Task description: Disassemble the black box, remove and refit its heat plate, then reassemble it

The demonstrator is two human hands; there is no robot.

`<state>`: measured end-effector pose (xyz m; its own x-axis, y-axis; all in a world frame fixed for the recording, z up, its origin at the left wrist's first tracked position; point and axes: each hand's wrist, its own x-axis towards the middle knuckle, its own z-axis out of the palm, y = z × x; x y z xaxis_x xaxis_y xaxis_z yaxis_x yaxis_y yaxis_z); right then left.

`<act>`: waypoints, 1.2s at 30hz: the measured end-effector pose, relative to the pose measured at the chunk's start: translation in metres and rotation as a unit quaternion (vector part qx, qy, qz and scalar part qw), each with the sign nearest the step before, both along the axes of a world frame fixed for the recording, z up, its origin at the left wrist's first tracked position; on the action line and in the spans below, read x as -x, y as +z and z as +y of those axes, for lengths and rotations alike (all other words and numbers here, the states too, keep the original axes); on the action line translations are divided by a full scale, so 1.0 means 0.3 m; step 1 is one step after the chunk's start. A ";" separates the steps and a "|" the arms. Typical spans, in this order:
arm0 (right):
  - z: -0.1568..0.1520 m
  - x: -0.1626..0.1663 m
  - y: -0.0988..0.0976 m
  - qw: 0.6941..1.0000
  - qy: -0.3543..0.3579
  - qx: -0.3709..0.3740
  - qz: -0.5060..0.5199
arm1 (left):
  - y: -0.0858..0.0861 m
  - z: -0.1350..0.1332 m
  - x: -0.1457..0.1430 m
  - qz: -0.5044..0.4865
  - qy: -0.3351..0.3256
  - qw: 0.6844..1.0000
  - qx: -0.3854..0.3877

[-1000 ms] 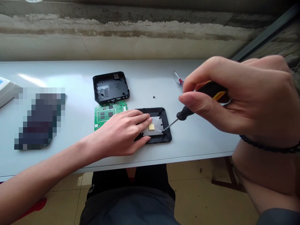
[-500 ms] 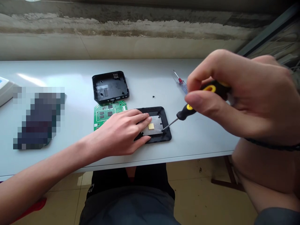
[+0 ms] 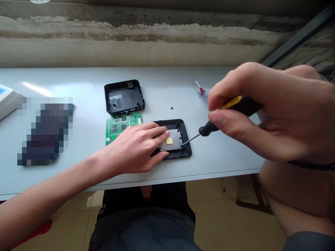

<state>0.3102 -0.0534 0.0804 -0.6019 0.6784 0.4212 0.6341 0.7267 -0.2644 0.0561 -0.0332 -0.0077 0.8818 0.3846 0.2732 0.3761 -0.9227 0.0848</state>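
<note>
A screwdriver (image 3: 206,129) with a black and yellow handle is gripped in my right hand (image 3: 274,111), thumb and index finger pinching the handle. Its shaft slants down left, and the tip meets the lower right corner of a grey metal plate (image 3: 176,136). That plate lies inside a black plastic cover (image 3: 186,150), with a small yellowish pad (image 3: 169,141) on it. My left hand (image 3: 141,146) holds the cover at its left side, fingers on the plate and thumb at the near edge. Partly under this hand lies a green circuit board (image 3: 111,130).
Behind the board lies an open black casing half (image 3: 124,97). A tiny dark piece, perhaps a screw (image 3: 172,108), sits on the white table (image 3: 162,87). A second screwdriver (image 3: 201,90) with a clear handle is partly behind my right hand. At left are a pixelated dark object (image 3: 47,132) and a white device (image 3: 7,101).
The screwdriver handle has turned in my right hand, showing a different yellow part, and the hand sits slightly lower. The tip stays at the plate's corner. My left hand keeps its place.
</note>
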 end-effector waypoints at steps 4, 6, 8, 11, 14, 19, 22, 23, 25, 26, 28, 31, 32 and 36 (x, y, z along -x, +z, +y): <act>0.007 0.004 0.009 0.996 0.054 0.056 0.038 | 0.002 -0.001 0.001 -0.002 0.004 1.000 -0.003; 0.010 0.004 -0.001 0.999 0.016 0.026 0.020 | 0.004 -0.002 0.002 -0.001 0.006 1.000 -0.002; 0.012 -0.005 -0.009 1.000 -0.028 -0.010 0.004 | 0.003 -0.002 0.004 0.002 0.007 1.000 0.000; 0.014 -0.030 -0.007 1.000 -0.010 0.026 -0.001 | -0.001 -0.001 0.004 0.004 0.006 1.000 0.000; 0.012 -0.038 0.002 0.995 0.065 0.068 0.037 | -0.003 -0.001 0.002 0.000 0.005 1.000 -0.002; -0.002 0.002 -0.012 0.999 0.001 0.021 0.029 | 0.001 -0.001 -0.001 0.005 0.008 1.000 -0.001; -0.009 0.004 -0.012 0.999 -0.031 -0.004 0.026 | 0.001 -0.001 0.001 0.008 0.009 1.000 0.000; -0.010 -0.002 -0.008 0.999 -0.024 0.008 0.031 | -0.001 -0.001 0.002 0.008 0.010 1.000 0.000; -0.008 -0.019 0.002 0.998 -0.007 0.040 0.041 | -0.003 -0.001 0.003 0.009 0.011 1.000 -0.002; -0.004 -0.026 0.005 0.998 0.001 0.053 0.042 | -0.004 -0.001 0.003 0.010 0.012 1.000 -0.002; 0.005 -0.033 0.001 0.997 0.032 0.060 0.034 | -0.004 -0.002 0.003 0.009 0.012 1.000 -0.003; 0.018 -0.023 -0.019 0.999 0.011 0.005 0.034 | 0.000 -0.003 0.002 0.009 0.012 1.000 0.002; 0.021 -0.017 -0.026 0.999 -0.019 -0.019 0.023 | 0.001 -0.003 0.002 0.010 0.013 1.000 0.003; 0.022 -0.014 -0.029 0.999 -0.025 -0.026 0.032 | 0.002 -0.003 0.002 0.008 0.013 1.000 0.005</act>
<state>0.3143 -0.0470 0.0718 -0.5387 0.6824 0.4941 0.6520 0.7091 -0.2684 0.0555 -0.0341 -0.0072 0.8754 0.4103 0.2556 0.4018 -0.9116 0.0873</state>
